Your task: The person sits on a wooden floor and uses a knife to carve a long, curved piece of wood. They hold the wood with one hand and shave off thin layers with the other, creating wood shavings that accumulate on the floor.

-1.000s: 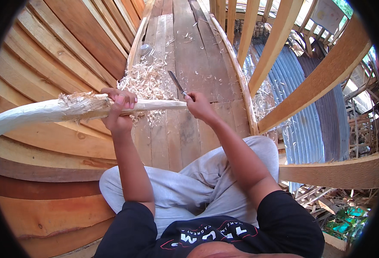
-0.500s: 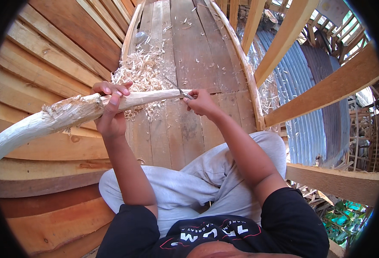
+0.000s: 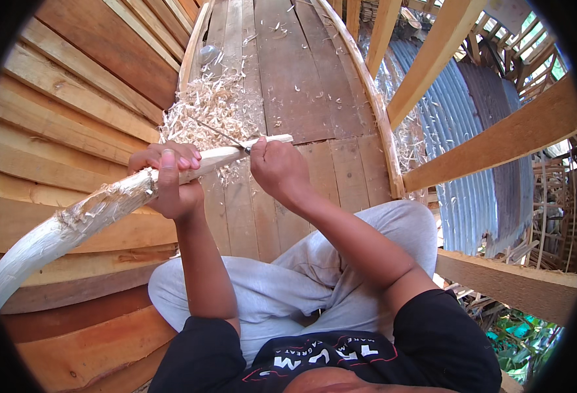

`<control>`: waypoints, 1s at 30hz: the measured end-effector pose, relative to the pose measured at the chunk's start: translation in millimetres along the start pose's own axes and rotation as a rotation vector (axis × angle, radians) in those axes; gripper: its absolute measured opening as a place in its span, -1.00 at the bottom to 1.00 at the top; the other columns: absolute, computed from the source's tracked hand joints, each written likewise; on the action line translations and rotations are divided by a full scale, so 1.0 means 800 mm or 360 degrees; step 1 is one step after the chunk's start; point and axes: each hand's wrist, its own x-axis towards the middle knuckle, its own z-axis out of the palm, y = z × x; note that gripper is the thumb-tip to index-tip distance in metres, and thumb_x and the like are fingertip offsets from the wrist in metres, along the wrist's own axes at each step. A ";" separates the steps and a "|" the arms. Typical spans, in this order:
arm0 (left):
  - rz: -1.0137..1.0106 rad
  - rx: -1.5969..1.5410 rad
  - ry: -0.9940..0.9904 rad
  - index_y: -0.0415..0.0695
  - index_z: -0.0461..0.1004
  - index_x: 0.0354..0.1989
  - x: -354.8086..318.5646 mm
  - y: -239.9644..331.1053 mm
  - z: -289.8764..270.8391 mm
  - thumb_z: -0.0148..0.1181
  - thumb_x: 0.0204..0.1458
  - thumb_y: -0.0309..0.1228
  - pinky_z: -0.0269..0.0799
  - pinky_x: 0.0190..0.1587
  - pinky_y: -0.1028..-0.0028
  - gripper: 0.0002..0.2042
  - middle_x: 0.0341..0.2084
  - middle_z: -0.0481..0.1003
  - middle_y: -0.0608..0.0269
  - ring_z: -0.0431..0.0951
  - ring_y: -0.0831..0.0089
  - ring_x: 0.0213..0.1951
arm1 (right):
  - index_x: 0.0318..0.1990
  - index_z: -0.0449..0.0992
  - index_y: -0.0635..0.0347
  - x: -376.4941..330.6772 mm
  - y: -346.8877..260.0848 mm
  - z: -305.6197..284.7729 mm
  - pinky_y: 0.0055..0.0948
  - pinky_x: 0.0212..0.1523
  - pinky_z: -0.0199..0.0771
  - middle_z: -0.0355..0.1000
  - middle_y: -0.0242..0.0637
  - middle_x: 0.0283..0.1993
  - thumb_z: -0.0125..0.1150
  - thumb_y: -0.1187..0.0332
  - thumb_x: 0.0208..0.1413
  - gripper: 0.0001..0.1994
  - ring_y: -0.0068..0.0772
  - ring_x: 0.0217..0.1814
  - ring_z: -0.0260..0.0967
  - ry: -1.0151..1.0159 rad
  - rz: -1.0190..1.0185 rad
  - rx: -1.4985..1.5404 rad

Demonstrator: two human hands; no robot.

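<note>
A long, curved, debarked wooden pole [image 3: 82, 215] slants across in front of me, its thick end at the lower left and its tapered end at the right. Rough, torn fibres cover its middle stretch. My left hand [image 3: 172, 175] wraps round the pole from below, just right of the rough part. Nearer the thin end, my right hand [image 3: 279, 171] is closed on a knife, its handle mostly hidden in the fist. The thin dark knife blade [image 3: 219, 133] points up and left, crossing the pole by the fist.
Curled wood shavings [image 3: 210, 108] are heaped on the plank floor [image 3: 288, 85] beyond my hands. A small clear round object [image 3: 208, 54] lies farther off. Board walling [image 3: 59, 131] rises at left. Wooden rails [image 3: 498, 147] run along the right, with corrugated metal sheets [image 3: 462, 157] beyond.
My right hand and the knife have moved left along the pole, away from its thin tip, which now shows. The pole tilts more, its thick end lower.
</note>
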 end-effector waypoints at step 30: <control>-0.0051 0.0044 0.0264 -0.14 0.21 -0.42 0.000 -0.001 0.007 -0.03 -0.10 -0.65 0.40 -0.55 0.36 -0.86 -0.68 0.29 0.21 0.30 0.48 -0.66 | -0.33 0.55 0.35 0.037 0.068 -0.002 -0.01 -0.07 0.41 0.48 0.13 -0.22 -0.23 0.27 0.15 -0.60 0.20 -0.15 0.44 -0.0306 0.0105 -0.0299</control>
